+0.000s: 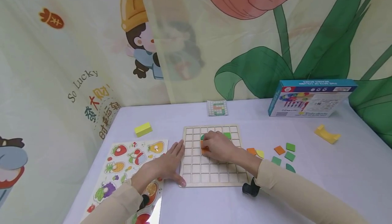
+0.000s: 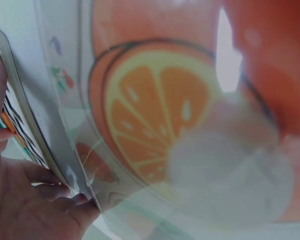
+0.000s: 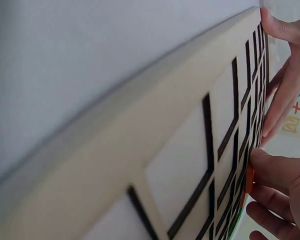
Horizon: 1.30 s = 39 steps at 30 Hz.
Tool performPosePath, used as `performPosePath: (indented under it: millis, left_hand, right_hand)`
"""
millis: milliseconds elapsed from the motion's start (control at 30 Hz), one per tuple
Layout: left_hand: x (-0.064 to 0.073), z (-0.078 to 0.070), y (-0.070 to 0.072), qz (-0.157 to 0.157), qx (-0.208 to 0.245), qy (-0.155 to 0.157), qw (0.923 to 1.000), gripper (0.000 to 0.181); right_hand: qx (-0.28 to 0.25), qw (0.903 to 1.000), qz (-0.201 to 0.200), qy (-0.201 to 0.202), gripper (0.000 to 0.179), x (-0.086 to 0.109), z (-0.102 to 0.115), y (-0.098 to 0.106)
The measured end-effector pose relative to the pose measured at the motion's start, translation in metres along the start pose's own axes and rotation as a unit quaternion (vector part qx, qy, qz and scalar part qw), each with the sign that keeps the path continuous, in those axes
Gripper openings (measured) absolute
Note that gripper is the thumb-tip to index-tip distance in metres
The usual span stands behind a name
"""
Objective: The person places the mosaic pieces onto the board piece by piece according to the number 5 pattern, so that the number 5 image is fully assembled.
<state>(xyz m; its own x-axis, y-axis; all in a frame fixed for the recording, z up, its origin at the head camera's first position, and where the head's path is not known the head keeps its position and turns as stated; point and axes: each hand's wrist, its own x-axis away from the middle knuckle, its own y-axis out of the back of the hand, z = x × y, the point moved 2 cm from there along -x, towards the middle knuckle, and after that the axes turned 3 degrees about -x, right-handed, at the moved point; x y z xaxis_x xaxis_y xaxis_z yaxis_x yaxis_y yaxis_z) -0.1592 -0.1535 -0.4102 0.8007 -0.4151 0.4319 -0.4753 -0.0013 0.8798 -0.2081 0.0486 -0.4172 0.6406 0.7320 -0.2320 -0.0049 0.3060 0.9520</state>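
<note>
A pale wooden grid board (image 1: 199, 179) lies flat on the table. My left hand (image 1: 166, 164) rests against its left edge, fingers stretched out and thumb at the near corner. My right hand (image 1: 220, 145) is over the upper middle of the board. Between its thumb and fingers, an orange tile (image 3: 249, 180) is pinched at the grid in the right wrist view. Beside that hand a green tile (image 1: 227, 135) sits in the grid; part of the grid is hidden under the hand.
Right of the board lie loose tiles, among them an orange square (image 1: 279, 150) and a green square (image 1: 290, 147). A fruit sticker sheet (image 1: 127, 176) is at left, a yellow block (image 1: 143, 129) behind it. A pattern card (image 1: 217, 108), a box (image 1: 309, 100) and a yellow curved piece (image 1: 327, 134) stand farther back.
</note>
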Motion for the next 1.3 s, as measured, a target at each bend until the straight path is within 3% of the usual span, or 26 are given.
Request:
performPosePath:
  millis: [367,800,1100,1300]
  left_hand:
    - [0.002,-0.002,0.001,0.003,0.002,0.0,1.0,0.125]
    - [0.002,-0.002,0.0,-0.004,0.0,-0.003,1.0,0.125]
    - [0.001,-0.005,0.001,-0.003,0.007,0.003,1.0,0.126]
    - [0.002,-0.003,0.002,-0.006,0.015,-0.001,0.9999,0.125]
  right_hand:
    - [0.004,0.9998,0.006,-0.021,0.011,0.003,0.003,-0.004]
    - [-0.004,0.9997,0.025,-0.004,0.007,0.015,-0.005,0.007]
    - [-0.062,0.9941,0.062,-0.064,0.018,0.054,-0.052,0.04]
    - [-0.064,0.9785,0.108,-0.164,0.023,0.086,-0.085,0.052]
